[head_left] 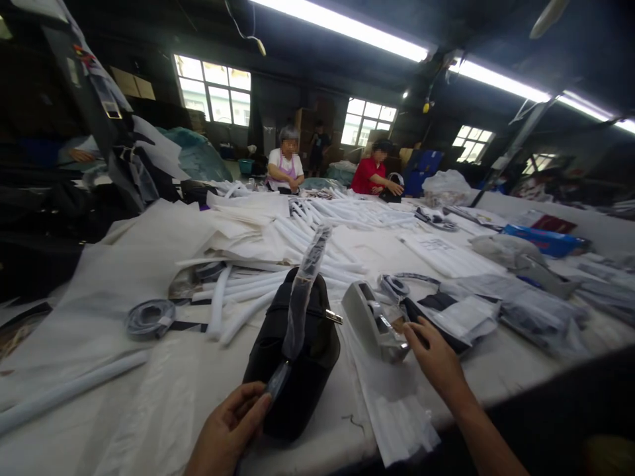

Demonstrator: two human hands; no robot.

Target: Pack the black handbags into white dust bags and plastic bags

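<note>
A black handbag (297,360) lies on the white table (208,383) in front of me. Its handle, wrapped in clear plastic (303,291), stands up over the bag. My left hand (229,426) pinches the lower end of that wrapped handle at the bag's near side. My right hand (435,357) reaches forward with fingers apart to the grey tape dispenser (373,322) just right of the bag, its fingertips at the dispenser's near end.
Rolled white paper tubes (278,264) and paper sheets cover the middle of the table. A coiled strap (149,318) lies at left, plastic-bagged items (526,307) at right. Two people (285,168) work at the far end. The table's near edge runs below my hands.
</note>
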